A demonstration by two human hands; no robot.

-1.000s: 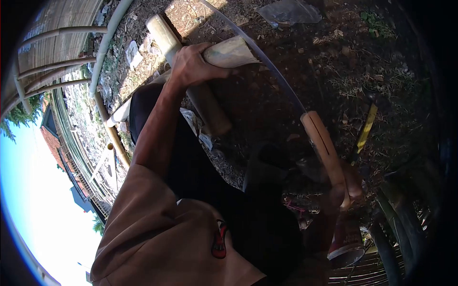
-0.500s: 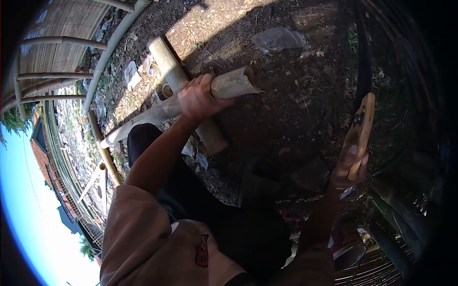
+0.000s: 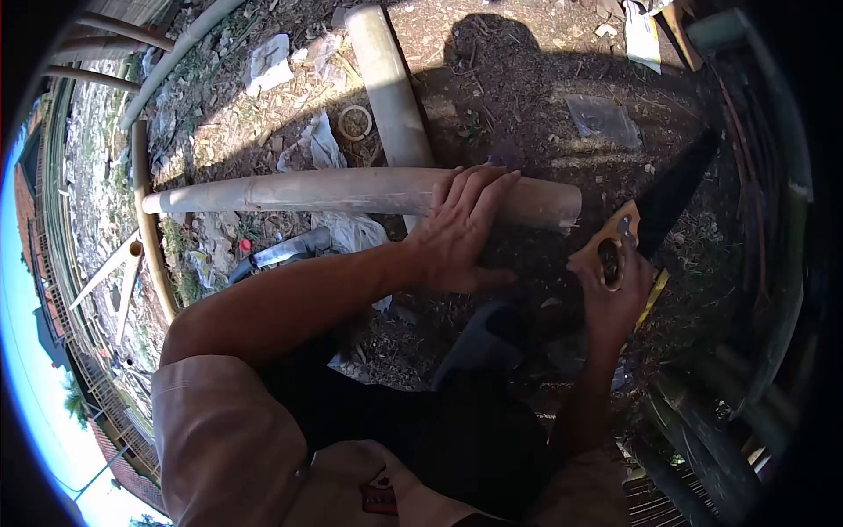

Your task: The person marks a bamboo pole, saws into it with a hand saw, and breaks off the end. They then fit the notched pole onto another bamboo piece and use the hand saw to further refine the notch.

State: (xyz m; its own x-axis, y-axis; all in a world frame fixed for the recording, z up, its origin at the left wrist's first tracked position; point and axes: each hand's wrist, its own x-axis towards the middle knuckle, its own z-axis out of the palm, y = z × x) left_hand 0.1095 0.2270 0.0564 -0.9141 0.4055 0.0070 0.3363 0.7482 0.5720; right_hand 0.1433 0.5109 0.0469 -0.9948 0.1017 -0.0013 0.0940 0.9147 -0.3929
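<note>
A long bamboo pole (image 3: 325, 191) lies across a thicker bamboo piece (image 3: 386, 79) on the ground. My left hand (image 3: 461, 220) grips the long pole near its right end, with the fingers over its top. To the right of that end, my right hand (image 3: 619, 290) is wrapped round the wooden handle of a handsaw (image 3: 672, 189). The dark blade points up and to the right, apart from the pole.
A roll of tape (image 3: 355, 123) and plastic scraps (image 3: 268, 63) lie on the littered ground. A clear plastic sheet (image 3: 604, 121) is beyond the pole's end. Bamboo poles (image 3: 702, 457) lie at the lower right; a bamboo frame (image 3: 151, 228) stands at the left.
The long pole now lies more level in view, its cut end further right. The saw has turned, its handle nearer the pole's end. My left hand still holds the pole.
</note>
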